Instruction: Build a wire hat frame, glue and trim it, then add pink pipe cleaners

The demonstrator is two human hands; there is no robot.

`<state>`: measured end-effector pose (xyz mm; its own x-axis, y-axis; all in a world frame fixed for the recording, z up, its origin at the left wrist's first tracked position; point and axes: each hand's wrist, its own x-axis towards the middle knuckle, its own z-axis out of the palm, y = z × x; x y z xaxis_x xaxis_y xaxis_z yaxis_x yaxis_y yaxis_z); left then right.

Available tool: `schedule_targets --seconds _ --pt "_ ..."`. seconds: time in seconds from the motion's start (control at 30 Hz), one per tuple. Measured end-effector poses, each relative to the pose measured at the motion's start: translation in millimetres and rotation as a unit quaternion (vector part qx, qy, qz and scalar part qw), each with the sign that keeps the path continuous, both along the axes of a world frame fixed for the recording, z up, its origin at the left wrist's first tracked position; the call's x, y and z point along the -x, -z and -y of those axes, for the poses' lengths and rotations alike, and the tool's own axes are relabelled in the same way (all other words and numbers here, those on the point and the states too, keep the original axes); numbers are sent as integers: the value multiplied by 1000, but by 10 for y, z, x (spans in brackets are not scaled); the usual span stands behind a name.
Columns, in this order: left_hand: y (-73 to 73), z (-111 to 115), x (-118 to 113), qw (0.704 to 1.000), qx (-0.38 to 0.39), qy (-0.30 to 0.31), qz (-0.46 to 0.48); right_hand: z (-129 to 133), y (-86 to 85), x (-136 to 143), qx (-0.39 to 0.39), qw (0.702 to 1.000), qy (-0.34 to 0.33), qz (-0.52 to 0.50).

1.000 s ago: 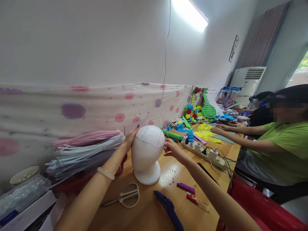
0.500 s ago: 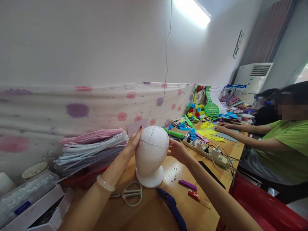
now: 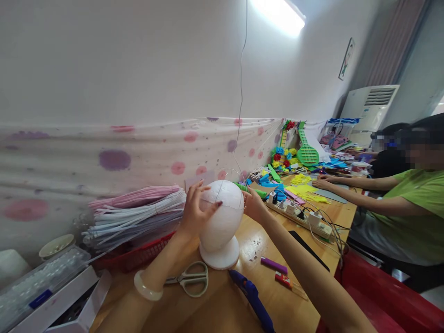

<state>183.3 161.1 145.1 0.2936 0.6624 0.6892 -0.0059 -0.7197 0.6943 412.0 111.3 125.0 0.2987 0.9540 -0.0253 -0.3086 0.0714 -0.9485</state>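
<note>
A white foam mannequin head (image 3: 225,222) stands upright on its round base. Thin wire (image 3: 219,190) runs over its crown and across its front, with loops rising behind the top. My left hand (image 3: 197,210) is at the head's left side, fingers spread, the thumb lying across the front near the wire. At the opposite side, my right hand (image 3: 255,206) is cupped with its fingers apart against or close beside the head; some fingertips are partly hidden. Close to the base lie white-handled scissors (image 3: 194,279) and a blue glue gun (image 3: 252,296).
Pipe cleaners (image 3: 138,210) are piled in a red basket (image 3: 149,252) at left, beside a bead box (image 3: 45,277). A purple stick (image 3: 274,265), a lighter (image 3: 283,279) and a power strip (image 3: 298,217) lie right. A person in green (image 3: 412,199) works farther right.
My left hand has shifted from gripping the head's left edge to spread fingers, with its thumb over the front. My right hand stays at the right side. The view has moved slightly.
</note>
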Motion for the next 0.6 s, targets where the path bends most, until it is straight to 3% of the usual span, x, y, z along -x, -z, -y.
schedule_targets --seconds 0.2,0.37,0.5,0.57,0.6 --pt "129 97 -8 990 -115 -80 -21 -83 14 88 -4 998 -4 62" --pt "137 120 -34 976 -166 -133 -45 -42 -10 137 -59 981 109 152" --pt "152 152 -72 968 -194 -148 -56 239 -8 318 -145 913 281 258" --pt "169 156 -92 966 -202 -153 -58 428 -28 453 -200 866 311 335" --pt "178 155 -102 965 -205 -156 -58 509 -43 523 -224 848 296 380"
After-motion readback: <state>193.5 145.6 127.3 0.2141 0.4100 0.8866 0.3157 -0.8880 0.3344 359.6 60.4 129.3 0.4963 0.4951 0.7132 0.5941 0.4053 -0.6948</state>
